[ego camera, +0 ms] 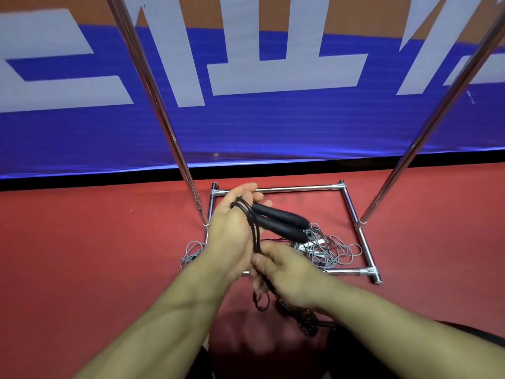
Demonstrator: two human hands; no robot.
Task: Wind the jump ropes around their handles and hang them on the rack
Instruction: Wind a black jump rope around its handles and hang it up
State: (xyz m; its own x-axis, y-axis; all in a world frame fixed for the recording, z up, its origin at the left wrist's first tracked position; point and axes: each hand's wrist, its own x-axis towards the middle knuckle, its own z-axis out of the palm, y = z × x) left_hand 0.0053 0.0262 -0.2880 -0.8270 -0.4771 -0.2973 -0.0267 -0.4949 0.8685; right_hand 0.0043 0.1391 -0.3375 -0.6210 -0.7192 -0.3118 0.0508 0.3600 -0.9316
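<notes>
Red floor [82, 242] below blue banner [246, 132] with pale lettering. Chrome rack [352, 214] stands on floor, base frame ahead of hands. Left hand [232, 236] grips two black handles [281, 222] side by side, black rope [250, 222] looped over fingers. Right hand [284, 269] pinches rope below, slack piled on floor. Grey ropes [333, 250] tangled inside rack base.

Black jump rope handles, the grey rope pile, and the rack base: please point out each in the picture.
black jump rope handles [284, 222], head view, on the middle of the two handles.
grey rope pile [332, 250], head view, on the tangled loops on the floor.
rack base [295, 189], head view, on the far chrome bar.
</notes>
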